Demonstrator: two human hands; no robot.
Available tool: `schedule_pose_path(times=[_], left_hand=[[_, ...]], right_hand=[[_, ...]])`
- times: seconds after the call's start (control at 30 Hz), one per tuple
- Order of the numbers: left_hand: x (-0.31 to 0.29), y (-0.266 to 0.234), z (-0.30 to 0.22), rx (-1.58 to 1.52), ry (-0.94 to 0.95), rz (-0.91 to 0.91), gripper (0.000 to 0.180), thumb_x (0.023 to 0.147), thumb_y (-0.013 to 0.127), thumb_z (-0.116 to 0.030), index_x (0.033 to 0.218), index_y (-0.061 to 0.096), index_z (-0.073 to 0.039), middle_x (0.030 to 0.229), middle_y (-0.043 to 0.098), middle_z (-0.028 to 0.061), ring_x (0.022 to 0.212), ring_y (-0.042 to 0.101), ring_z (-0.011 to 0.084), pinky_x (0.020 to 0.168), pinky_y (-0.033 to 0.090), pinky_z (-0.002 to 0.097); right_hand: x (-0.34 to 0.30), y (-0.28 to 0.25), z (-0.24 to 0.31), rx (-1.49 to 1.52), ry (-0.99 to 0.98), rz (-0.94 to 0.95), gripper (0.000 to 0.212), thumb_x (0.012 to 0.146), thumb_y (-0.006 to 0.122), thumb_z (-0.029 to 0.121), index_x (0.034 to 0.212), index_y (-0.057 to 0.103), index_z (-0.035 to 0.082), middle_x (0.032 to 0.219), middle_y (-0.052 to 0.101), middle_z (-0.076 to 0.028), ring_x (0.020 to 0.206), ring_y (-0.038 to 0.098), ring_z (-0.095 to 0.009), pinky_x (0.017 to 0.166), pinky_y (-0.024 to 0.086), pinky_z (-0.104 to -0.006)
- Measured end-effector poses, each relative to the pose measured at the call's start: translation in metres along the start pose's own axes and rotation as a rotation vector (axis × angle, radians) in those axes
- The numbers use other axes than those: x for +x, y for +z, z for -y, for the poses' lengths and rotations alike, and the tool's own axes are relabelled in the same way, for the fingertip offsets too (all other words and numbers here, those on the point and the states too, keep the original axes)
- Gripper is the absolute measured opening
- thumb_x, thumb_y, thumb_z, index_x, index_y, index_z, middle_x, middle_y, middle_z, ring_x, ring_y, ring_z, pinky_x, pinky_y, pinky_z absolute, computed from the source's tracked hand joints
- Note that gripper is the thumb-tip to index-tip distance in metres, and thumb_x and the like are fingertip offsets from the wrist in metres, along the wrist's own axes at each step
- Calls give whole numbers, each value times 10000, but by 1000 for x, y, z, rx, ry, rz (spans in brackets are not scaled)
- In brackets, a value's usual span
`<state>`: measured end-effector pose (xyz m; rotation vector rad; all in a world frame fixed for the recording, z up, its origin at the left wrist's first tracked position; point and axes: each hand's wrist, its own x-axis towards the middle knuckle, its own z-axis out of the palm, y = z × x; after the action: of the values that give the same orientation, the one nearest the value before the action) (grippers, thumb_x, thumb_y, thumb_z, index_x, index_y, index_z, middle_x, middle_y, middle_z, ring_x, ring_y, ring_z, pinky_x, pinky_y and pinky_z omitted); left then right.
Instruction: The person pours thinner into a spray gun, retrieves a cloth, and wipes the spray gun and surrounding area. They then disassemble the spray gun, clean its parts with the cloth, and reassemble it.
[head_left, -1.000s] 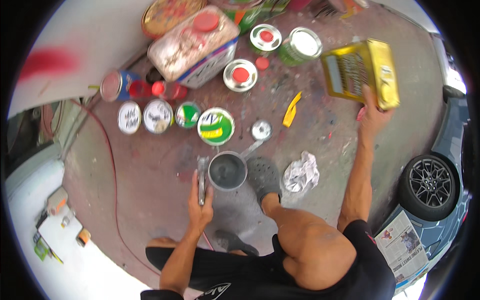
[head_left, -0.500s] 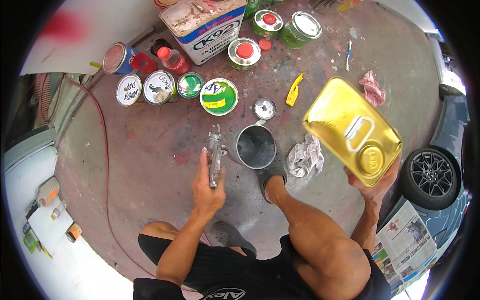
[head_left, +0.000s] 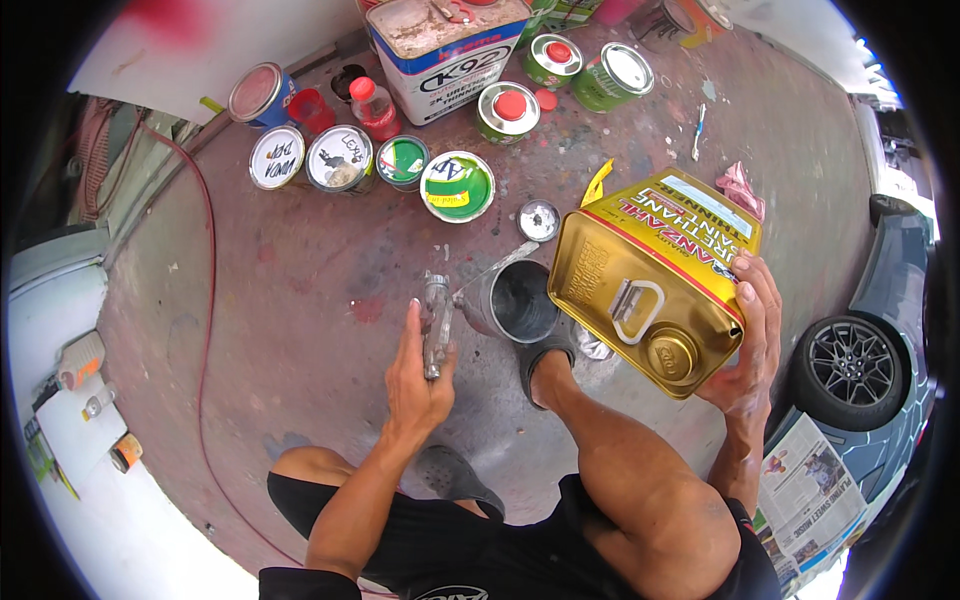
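Observation:
My left hand (head_left: 415,385) is closed around the metal handle of what looks like a paint spray gun (head_left: 437,325). A grey metal cup (head_left: 482,305) with an open mouth stands beside the handle and appears joined to it. My right hand (head_left: 752,345) grips the lower right end of a yellow and gold rectangular thinner can (head_left: 655,250). The can is tilted, its gold top, wire handle and round cap facing me. One corner of it is right beside the cup's mouth. Whether liquid is flowing I cannot tell.
Paint tins (head_left: 458,187), a big thinner can (head_left: 445,65) and a red-capped bottle (head_left: 375,110) stand at the back left. A round lid (head_left: 538,220) lies behind the cup. A white rag (head_left: 593,346) is partly hidden. A red hose (head_left: 208,300) runs along the left; a wheel (head_left: 852,373) stands right.
My right hand has brought the thinner can left toward the cup and turned it so its printed side shows. The cup leans slightly more. My left hand keeps its grip.

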<state>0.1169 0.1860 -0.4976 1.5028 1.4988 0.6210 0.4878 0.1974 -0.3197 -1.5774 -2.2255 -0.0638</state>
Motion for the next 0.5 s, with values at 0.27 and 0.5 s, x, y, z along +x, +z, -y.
schedule_pose_path(times=[0.27,0.5], left_hand=[[2,-2,3,-7,-17,13,782,1020,725,-117,1688,350,39,1460,631,337,1332,661,492,1080,543,499],[2,-3,3,-2,-24,48,776,1031,715,-127,1691,344,42,1459,631,340,1327,665,492,1076,546,505]], right_hand=[[8,2,2,-45,-79,26,1101,650,1058,369,1567,498,126,1481,633,-242,1379,627,-490,1159,535,-606],[9,3,6,-57,-90,20,1004,732,1019,335,1565,492,143,1463,640,-233,1358,643,-487,1147,548,-605]])
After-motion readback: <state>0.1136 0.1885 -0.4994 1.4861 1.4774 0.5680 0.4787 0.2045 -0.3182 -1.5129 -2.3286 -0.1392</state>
